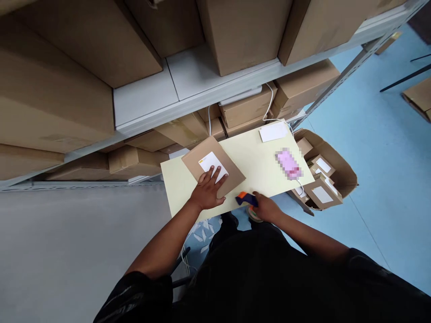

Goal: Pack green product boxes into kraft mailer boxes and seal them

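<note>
A flat brown cardboard box [232, 167] lies tilted across the left part of a pale yellow table [252, 150]. On its top is a white label [213, 162]. My left hand [209, 190] rests on the box with fingers spread, the fingertips over the label's lower part. Close to the table's near edge, my right hand [266, 207] is closed around a blue and orange tape dispenser [245, 198]. A roll of tape [253, 214] shows below the dispenser, partly hidden by the hand. The dispenser is apart from the box.
White paper [273, 132] and a blurred pink object [288, 163] lie on the table's right side. An open carton [348, 172] of labelled boxes stands on the floor at right. Shelves [144, 103] with large cartons rise in front. Paper scraps [204, 235] litter the floor.
</note>
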Tool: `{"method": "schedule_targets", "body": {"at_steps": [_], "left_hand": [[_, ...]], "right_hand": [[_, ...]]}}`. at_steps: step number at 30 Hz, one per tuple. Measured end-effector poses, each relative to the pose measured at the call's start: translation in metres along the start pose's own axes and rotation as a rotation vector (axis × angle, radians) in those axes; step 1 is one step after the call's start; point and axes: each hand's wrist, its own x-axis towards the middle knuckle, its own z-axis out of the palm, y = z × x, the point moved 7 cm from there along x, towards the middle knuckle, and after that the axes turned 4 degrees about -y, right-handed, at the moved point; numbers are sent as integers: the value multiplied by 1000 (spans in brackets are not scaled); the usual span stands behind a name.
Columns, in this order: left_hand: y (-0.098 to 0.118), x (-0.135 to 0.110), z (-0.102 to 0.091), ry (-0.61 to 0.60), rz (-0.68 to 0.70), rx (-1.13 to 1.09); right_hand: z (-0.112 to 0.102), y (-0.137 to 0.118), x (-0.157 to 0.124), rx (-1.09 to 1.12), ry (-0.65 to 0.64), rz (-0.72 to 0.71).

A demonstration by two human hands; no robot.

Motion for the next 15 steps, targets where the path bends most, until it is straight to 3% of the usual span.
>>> {"method": "schedule_targets", "body": {"at_steps": [3,5,8,10,13,15], "left_hand": [[11,-4,5,66,-131,-28],[22,-6,10,132,-258,-54],[43,-5,18,227,-397,-107],[56,-2,21,260,-448,-142],[60,1,18,196,-490,-158],[48,-3,10,113,-477,-159]], "right_hand": [[-25,55,5,194,129,243],[-38,73,17,270,205,341],[-58,70,44,228,326,379],[-67,62,61,196,341,392],[-75,56,75,208,277,397],[-83,54,71,196,297,377]]}}
